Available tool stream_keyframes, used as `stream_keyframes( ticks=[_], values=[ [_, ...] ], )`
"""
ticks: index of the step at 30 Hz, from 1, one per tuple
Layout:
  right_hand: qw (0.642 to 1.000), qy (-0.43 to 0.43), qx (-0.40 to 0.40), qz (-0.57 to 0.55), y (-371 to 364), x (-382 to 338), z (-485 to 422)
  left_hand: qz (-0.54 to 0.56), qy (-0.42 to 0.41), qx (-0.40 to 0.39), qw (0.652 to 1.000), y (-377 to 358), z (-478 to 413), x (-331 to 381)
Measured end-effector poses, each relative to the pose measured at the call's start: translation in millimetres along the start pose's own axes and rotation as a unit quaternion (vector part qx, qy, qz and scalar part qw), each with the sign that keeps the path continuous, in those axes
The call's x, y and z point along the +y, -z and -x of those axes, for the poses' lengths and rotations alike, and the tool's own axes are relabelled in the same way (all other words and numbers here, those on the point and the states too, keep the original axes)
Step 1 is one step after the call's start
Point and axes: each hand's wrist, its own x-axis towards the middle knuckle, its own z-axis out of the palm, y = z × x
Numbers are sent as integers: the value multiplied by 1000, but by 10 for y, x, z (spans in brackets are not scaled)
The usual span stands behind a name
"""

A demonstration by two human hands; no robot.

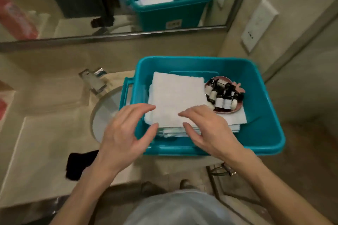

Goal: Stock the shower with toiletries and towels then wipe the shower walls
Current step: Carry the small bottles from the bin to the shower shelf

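A teal plastic tub point(259, 133) stands on the vanity counter, partly over the sink. Inside it lies a stack of folded white towels point(177, 97). On the stack's right side sits a pink dish point(237, 109) holding several small dark toiletry bottles point(222, 95) with white labels. My left hand point(126, 133) hovers over the tub's near left corner, fingers spread and loosely bent, holding nothing. My right hand point(206, 128) hovers just above the near edge of the towels, fingers also spread, gripping nothing.
A chrome faucet point(93, 80) and round sink point(104, 115) lie left of the tub. A black cloth point(80, 164) rests on the beige counter point(36, 151) near the front edge. A mirror point(91, 2) spans the back wall. A white wall plate point(257, 23) sits at the right.
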Motion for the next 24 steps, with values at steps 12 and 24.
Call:
stream_keyframes(
  ticks=[12, 24],
  values=[
    [954, -296, -43, 30, 95, 625, 325, -50, -97, -214, 971, -928, -1077, 97],
    [955, -287, 70, 30, 191, 1405, -166, -75, -26, -219, 973, -1834, -1920, 282]
  ],
)
